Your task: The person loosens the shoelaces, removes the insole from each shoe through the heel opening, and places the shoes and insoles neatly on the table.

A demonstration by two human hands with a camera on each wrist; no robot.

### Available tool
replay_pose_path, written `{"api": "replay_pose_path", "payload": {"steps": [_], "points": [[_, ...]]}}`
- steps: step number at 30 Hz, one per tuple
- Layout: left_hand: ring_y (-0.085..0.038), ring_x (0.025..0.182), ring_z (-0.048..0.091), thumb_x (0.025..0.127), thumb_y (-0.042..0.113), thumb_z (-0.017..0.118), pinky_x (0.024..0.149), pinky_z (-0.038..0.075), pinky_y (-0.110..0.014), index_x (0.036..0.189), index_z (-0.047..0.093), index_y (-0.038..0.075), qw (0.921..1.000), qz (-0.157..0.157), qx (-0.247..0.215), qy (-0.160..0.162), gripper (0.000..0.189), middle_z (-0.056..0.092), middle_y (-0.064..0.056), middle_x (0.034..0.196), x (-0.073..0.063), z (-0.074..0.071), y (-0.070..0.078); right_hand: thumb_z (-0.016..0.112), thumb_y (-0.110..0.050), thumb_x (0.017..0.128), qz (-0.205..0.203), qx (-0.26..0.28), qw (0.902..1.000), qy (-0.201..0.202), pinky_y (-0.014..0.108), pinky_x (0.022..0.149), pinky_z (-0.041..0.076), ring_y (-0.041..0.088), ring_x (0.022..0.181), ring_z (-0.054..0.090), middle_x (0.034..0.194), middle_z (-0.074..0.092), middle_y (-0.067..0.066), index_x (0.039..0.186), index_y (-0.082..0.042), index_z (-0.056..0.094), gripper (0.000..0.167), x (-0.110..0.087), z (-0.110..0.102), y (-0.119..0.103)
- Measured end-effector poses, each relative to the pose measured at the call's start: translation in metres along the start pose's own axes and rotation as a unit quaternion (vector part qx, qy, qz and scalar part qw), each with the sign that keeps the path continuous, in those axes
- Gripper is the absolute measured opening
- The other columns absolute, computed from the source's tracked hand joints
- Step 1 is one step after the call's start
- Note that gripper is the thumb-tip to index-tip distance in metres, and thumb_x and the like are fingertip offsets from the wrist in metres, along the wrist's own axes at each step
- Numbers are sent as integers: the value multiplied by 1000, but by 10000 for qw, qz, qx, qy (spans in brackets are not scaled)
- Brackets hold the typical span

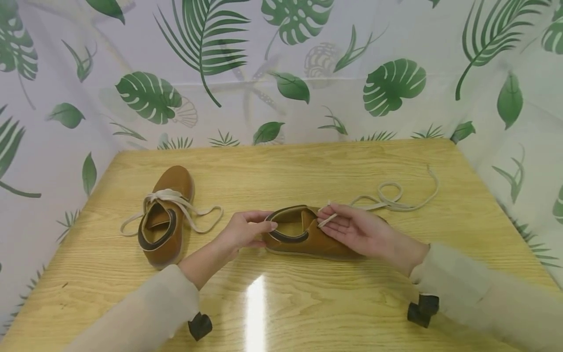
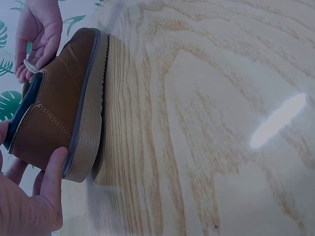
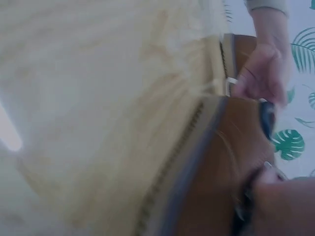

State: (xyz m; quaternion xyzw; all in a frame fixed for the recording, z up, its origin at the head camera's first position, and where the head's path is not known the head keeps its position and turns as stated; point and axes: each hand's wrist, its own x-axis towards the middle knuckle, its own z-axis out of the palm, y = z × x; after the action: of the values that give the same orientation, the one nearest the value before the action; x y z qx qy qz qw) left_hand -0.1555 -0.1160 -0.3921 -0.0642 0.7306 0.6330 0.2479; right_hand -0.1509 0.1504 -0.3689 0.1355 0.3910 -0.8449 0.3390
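A brown leather shoe (image 1: 323, 246) with a dark padded collar lies in the middle of the table, its opening facing up and its toe to the right. My left hand (image 1: 239, 230) grips the heel, with the thumb at the collar's rim and fingers around the back. In the left wrist view the pale ridged sole of the shoe (image 2: 54, 108) is seen from the side. At the throat, my right hand (image 1: 358, 231) pinches a cream shoelace (image 1: 326, 220) between thumb and fingers. That hand hides much of the toe and the lacing.
To the left stands a matching brown shoe (image 1: 177, 178) with its lace tied in a bow (image 1: 164, 194). A long loose lace end (image 1: 406, 208) curls over the wooden table (image 1: 290, 303) at right. A leaf-printed cloth (image 1: 246, 112) hangs behind the table and along its sides.
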Motion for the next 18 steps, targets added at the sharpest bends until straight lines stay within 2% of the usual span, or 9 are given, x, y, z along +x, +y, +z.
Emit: {"api": "replay_pose_path", "payload": {"steps": [2, 5, 9, 12, 16, 18], "points": [[-29, 112, 58, 88, 11, 65, 83, 59, -35, 125, 60, 7, 10000, 36, -17, -29, 38, 55, -14, 124, 0, 1, 0, 46, -19, 101, -189, 672, 9974, -192, 27, 96, 51, 18, 100, 65, 98, 70, 8, 90, -4, 68, 28, 2, -4, 5], [-29, 111, 59, 88, 11, 65, 83, 59, -35, 126, 60, 8, 10000, 46, -22, -26, 38, 55, -14, 124, -1, 0, 0, 46, -19, 101, -368, 1595, 9857, -388, 28, 100, 49, 20, 102, 65, 98, 70, 10, 90, -2, 68, 30, 4, -8, 12], [-27, 108, 60, 88, 11, 66, 83, 59, -35, 125, 61, 8, 10000, 4, -46, -2, 38, 54, -13, 124, -1, 0, 0, 49, -21, 100, -421, 2373, 9694, -463, 30, 102, 47, 23, 104, 63, 102, 69, 11, 93, 0, 67, 29, 5, -10, 14], [-27, 107, 61, 87, 10, 66, 83, 59, -35, 124, 61, 8, 10000, -21, -51, 14, 38, 54, -14, 126, -1, 1, 0, 51, -28, 98, -385, 2443, 9678, -463, 30, 101, 48, 22, 104, 63, 105, 69, 10, 100, -1, 65, 31, 5, -11, 14], [-27, 106, 62, 87, 9, 66, 83, 59, -36, 124, 61, 7, 10000, -36, -33, 19, 38, 53, -14, 128, -1, 1, 1, 49, -32, 98, -302, 2065, 9759, -641, 28, 98, 50, 19, 105, 64, 110, 69, 9, 111, -2, 64, 36, 6, -11, 14], [-28, 105, 62, 87, 9, 66, 83, 59, -36, 124, 61, 7, 10000, -36, -24, 25, 38, 53, -15, 130, -1, 1, 1, 48, -32, 99, -258, 1841, 9796, -760, 27, 99, 49, 17, 107, 63, 113, 68, 9, 111, -4, 64, 34, 7, -10, 14]]}}
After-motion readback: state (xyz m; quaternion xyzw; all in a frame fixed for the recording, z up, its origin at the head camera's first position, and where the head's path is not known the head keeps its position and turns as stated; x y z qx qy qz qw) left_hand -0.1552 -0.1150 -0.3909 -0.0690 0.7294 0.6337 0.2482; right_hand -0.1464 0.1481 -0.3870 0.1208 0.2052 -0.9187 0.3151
